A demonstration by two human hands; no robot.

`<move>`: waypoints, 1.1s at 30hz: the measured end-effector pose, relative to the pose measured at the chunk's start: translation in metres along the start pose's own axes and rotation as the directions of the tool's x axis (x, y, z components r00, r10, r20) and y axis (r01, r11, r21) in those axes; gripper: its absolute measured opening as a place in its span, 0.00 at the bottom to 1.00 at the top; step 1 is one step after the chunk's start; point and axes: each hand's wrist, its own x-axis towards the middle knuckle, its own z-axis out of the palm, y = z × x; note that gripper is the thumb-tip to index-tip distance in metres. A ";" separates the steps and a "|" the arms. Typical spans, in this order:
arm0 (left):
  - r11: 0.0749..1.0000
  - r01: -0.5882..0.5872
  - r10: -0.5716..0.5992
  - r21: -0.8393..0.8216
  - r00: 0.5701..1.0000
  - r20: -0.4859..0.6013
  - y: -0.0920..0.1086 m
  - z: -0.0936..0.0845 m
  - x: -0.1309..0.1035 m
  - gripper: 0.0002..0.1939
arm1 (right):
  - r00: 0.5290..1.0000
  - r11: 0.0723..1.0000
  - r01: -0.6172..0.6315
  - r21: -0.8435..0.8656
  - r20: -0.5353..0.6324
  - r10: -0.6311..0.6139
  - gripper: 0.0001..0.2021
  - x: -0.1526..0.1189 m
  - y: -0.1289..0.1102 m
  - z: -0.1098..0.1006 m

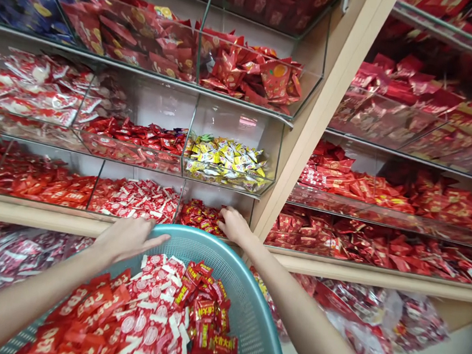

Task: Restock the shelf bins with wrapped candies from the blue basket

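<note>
A teal plastic basket (267, 312) holds red packets, red-and-white candies (152, 324) and red candies with yellow print (207, 318). My left hand (125, 239) lies on the far left part of its rim, thumb stretched along the edge, the other fingers curled over the rim. Beyond the basket, my right hand (232, 224) reaches into the bottom shelf bin at the right end, fingers bent down at the red and yellow candies (202, 215). What its fingertips hold, if anything, is hidden.
Clear-fronted shelf bins with wrapped sweets rise ahead, including yellow-and-white ones (225, 157). A slanting wooden post (306, 128) divides them from more bins on the right. Filled plastic bags (372, 321) lie under the wooden ledge (360, 272).
</note>
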 end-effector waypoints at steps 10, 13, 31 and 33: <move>1.000 0.010 -0.010 -0.013 1.000 0.006 -0.002 0.002 0.004 0.34 | 0.999 0.997 -0.053 -0.059 -0.017 0.052 0.08 0.006 -0.004 0.009; 1.000 0.002 -0.001 -0.024 1.000 0.013 -0.002 0.003 0.004 0.35 | 0.996 0.996 -0.060 -0.061 -0.067 0.056 0.11 0.006 -0.004 0.001; 1.000 0.010 -0.010 0.026 1.000 0.011 -0.007 0.004 0.001 0.37 | 0.974 0.501 -0.066 0.863 0.165 -0.157 0.14 -0.082 0.005 -0.055; 1.000 0.003 -0.003 0.030 1.000 0.007 -0.008 0.005 0.001 0.37 | 0.919 0.562 -0.108 0.820 0.298 -0.259 0.12 -0.093 0.005 -0.063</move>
